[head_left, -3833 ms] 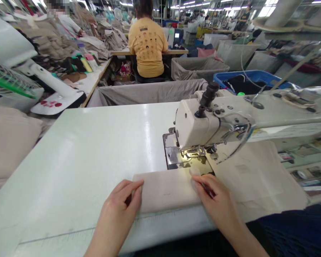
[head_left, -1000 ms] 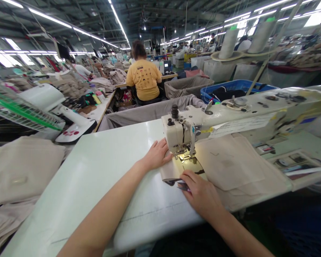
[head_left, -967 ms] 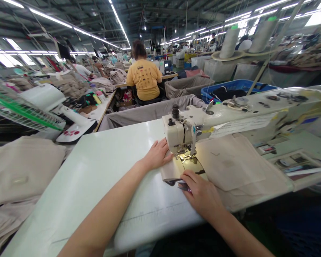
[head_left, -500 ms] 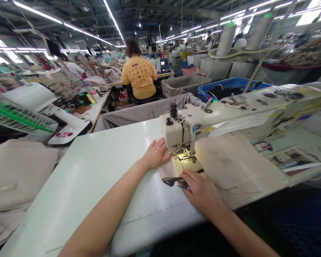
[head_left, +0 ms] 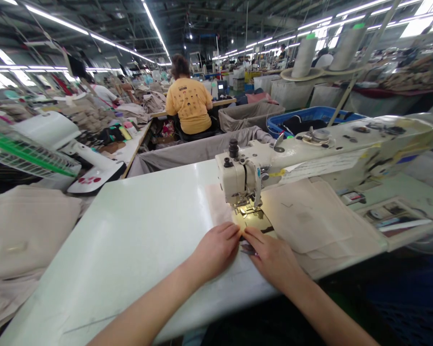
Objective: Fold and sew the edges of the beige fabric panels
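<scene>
- Nothing was legible.
- Paper strip [head_left: 321, 166] on the sewing machine [head_left: 292, 154]: lines of writing showed, too small to read.
- Yellow shirt [head_left: 188, 108] back: small print block [head_left: 182, 88] above rows of little pictures was unreadable too.

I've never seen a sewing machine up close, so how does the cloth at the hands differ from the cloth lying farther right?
The first cloth shows as a narrow strip; the second cloth spreads wide, in overlapping layers. The left hand and right hand are at the first cloth's near end; the second cloth lies to their right. Both are pale beige.
</scene>
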Tool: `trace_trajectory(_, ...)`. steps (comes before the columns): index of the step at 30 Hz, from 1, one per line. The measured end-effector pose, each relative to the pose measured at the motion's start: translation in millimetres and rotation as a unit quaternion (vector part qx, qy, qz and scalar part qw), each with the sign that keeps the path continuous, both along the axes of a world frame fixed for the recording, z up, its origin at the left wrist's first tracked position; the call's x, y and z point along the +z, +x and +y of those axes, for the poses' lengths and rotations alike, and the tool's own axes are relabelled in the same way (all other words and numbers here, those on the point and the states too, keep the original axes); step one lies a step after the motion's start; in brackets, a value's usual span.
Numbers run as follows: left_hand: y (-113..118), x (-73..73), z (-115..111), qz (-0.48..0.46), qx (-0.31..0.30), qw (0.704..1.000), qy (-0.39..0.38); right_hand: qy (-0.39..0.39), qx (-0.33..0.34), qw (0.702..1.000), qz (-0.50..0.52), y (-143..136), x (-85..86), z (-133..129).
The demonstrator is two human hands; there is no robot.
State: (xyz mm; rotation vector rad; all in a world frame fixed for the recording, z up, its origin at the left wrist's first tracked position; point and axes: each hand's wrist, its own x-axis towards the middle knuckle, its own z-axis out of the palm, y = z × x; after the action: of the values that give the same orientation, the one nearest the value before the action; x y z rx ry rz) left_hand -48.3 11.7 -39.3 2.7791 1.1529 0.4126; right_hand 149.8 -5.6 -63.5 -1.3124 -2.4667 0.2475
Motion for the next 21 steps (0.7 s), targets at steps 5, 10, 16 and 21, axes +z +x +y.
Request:
trace_trajectory(5,-6.2,-1.7,4.4,-0.013,-0.036,0.999,0.021,-0.041,0.008,0.999,-0.015,-2.0,6.0,9.6)
trace_trajectory(10,-13.3,0.9,28.4,-0.005,-0.032,0.999,0.02,-0.064,0.01,0.998,-0.001,-9.2,14.6,30.9)
trace_trajectory(16,-19.0,2.0,44.2,-0.016,-0.024,0.999,0.025,-0.058,0.0,0.998,0.009,-14.3,16.6,39.8)
trace_trajectory(21,-21.6,-8.4,43.9,-0.039,0.007,0.998,0.039,-0.056,-0.009,0.998,0.027,-11.0,11.7,27.8)
